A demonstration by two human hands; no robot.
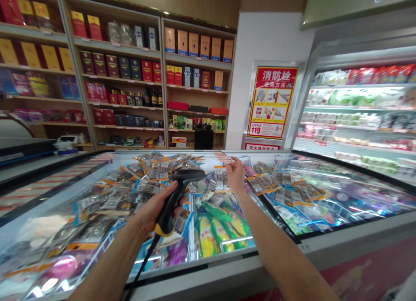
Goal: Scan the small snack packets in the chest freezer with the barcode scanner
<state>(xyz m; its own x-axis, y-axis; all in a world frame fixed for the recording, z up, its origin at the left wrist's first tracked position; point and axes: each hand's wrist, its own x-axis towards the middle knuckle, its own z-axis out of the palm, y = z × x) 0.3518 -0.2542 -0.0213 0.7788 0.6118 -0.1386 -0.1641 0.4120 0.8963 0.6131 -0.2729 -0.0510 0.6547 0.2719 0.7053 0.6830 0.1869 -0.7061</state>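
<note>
My left hand is wrapped round the handle of a black and yellow barcode scanner, its head turned to the right and its cord running down to the bottom edge. To the right, my right hand has its fingers pinched at the upper edge of a small packet with an orange strip and a printed label. The scanner head faces this packet, a short gap apart. Similar packets lie heaped on the glass top of a chest freezer beneath both hands.
Yellow and green corn packs show inside the freezer. More packets lie on the right-hand glass. Behind stand shelves of boxed goods, a red fire hydrant sign and a lit cooler. A dark counter is at left.
</note>
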